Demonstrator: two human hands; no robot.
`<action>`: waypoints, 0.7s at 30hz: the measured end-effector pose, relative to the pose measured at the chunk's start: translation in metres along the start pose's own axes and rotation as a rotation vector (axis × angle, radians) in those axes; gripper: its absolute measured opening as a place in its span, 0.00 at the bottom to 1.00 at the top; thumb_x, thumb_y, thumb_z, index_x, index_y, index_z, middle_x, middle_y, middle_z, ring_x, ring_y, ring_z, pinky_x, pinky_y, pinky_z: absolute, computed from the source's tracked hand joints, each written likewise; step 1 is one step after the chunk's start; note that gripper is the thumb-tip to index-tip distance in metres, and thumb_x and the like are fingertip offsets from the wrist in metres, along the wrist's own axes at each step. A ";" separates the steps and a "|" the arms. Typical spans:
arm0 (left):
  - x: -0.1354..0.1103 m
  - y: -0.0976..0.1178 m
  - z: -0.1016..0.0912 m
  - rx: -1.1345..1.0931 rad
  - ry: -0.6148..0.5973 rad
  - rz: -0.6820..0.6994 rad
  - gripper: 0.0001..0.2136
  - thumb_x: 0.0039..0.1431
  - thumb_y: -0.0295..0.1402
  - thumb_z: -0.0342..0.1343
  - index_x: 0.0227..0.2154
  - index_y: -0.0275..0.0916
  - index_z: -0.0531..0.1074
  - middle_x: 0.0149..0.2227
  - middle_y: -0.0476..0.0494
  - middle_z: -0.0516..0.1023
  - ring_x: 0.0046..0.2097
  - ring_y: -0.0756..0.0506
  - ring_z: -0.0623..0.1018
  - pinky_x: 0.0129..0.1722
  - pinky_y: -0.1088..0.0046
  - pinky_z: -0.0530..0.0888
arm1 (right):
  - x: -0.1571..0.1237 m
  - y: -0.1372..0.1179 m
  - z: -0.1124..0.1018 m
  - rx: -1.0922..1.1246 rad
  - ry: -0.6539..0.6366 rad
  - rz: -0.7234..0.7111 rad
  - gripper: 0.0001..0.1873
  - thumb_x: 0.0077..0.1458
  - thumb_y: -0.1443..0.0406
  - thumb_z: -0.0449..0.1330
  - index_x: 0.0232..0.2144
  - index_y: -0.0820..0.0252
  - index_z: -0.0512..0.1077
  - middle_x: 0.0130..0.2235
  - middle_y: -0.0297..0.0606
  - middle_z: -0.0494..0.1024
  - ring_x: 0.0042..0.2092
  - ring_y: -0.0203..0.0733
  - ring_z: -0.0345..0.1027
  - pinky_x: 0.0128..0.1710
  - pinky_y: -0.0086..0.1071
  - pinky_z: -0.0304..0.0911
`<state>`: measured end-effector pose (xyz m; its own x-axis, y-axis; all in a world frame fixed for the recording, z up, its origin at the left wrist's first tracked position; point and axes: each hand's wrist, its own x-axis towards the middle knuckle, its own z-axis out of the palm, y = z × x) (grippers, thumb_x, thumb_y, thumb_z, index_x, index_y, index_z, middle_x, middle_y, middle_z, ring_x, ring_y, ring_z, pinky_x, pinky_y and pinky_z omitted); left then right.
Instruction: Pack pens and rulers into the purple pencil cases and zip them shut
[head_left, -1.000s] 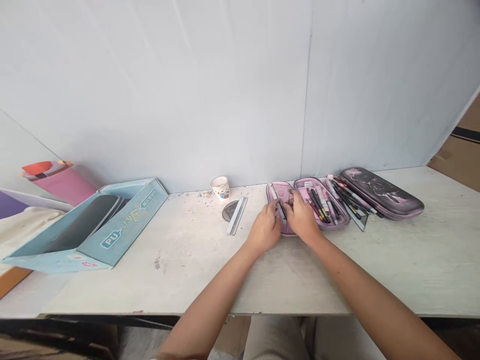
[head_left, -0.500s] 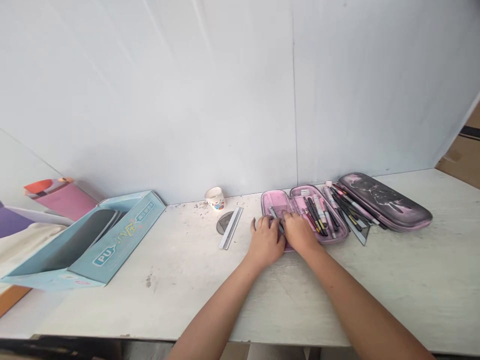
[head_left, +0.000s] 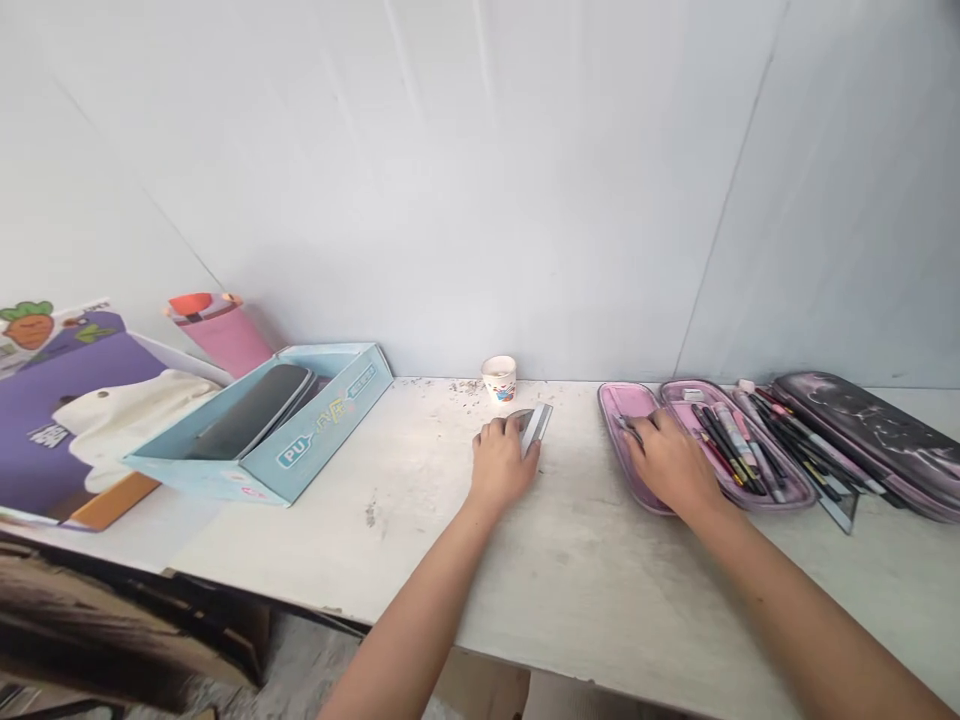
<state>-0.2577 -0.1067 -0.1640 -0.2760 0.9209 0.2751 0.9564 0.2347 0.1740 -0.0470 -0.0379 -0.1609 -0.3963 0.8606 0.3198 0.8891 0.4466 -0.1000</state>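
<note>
My left hand (head_left: 501,462) lies over a dark, clear protractor and a pale ruler (head_left: 537,428) on the table, fingers apart and touching them. Part of the protractor (head_left: 517,416) is covered by the fingers. To the right, my right hand (head_left: 671,462) reaches into the left half of an open pink pencil case (head_left: 634,400), its fingers bent around a greyish piece that is mostly hidden. Several pens (head_left: 731,440) lie in the case's other half, and a white eraser (head_left: 693,396) sits at its top.
More pens (head_left: 795,440), a set square (head_left: 840,508) and a closed black-pink case (head_left: 877,425) lie at the right. A paper cup (head_left: 499,380) stands near the wall. Leftward are a light-blue box (head_left: 322,440) holding a dark case, a pink pouch (head_left: 229,335) and a purple box (head_left: 45,405).
My left hand has left the pencil case and moved left onto the ruler and protractor. My right hand stays at the case. The view has turned left.
</note>
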 end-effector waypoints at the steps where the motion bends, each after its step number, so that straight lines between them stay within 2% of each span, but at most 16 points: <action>1: -0.001 -0.005 0.002 0.025 -0.007 -0.021 0.18 0.57 0.44 0.45 0.44 0.36 0.65 0.44 0.36 0.67 0.47 0.40 0.67 0.45 0.62 0.63 | 0.002 -0.012 -0.003 0.020 0.000 -0.039 0.20 0.60 0.59 0.41 0.43 0.60 0.69 0.42 0.45 0.70 0.39 0.43 0.68 0.35 0.33 0.58; 6: -0.009 -0.008 0.013 0.122 -0.029 -0.023 0.23 0.53 0.49 0.47 0.39 0.31 0.68 0.40 0.33 0.68 0.46 0.36 0.66 0.44 0.59 0.63 | 0.012 -0.073 0.005 0.101 -0.125 -0.165 0.18 0.60 0.60 0.43 0.43 0.59 0.68 0.43 0.44 0.70 0.42 0.42 0.67 0.39 0.31 0.57; 10: -0.017 -0.004 0.017 0.092 -0.046 0.075 0.16 0.55 0.41 0.47 0.36 0.32 0.68 0.39 0.33 0.68 0.45 0.36 0.67 0.43 0.60 0.64 | 0.016 -0.097 0.023 0.120 -0.257 -0.132 0.19 0.60 0.59 0.43 0.42 0.63 0.69 0.42 0.47 0.72 0.41 0.44 0.68 0.39 0.32 0.56; 14: -0.021 0.003 0.014 -0.037 -0.097 0.165 0.12 0.57 0.31 0.42 0.41 0.36 0.65 0.36 0.37 0.70 0.39 0.40 0.71 0.38 0.63 0.67 | 0.018 -0.097 0.028 0.169 -0.266 -0.082 0.20 0.61 0.60 0.40 0.37 0.64 0.70 0.39 0.48 0.75 0.41 0.44 0.70 0.37 0.32 0.56; 17: -0.022 0.012 0.009 -0.150 -0.128 0.165 0.13 0.59 0.30 0.39 0.45 0.39 0.62 0.35 0.40 0.71 0.34 0.43 0.73 0.34 0.65 0.69 | 0.018 -0.090 0.022 0.272 -0.257 -0.021 0.20 0.61 0.61 0.40 0.37 0.63 0.70 0.36 0.45 0.77 0.38 0.42 0.70 0.35 0.30 0.55; 21: -0.025 0.029 0.002 -0.326 -0.054 0.248 0.14 0.60 0.30 0.39 0.49 0.40 0.59 0.42 0.40 0.70 0.40 0.43 0.73 0.38 0.66 0.71 | 0.015 -0.073 0.007 0.434 -0.139 0.061 0.18 0.60 0.62 0.42 0.41 0.62 0.68 0.36 0.42 0.77 0.37 0.40 0.71 0.33 0.28 0.56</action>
<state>-0.2233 -0.1221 -0.1673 -0.0272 0.9542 0.2980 0.9103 -0.0995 0.4018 -0.1192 -0.0563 -0.1552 -0.3990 0.9001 0.1748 0.7456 0.4294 -0.5095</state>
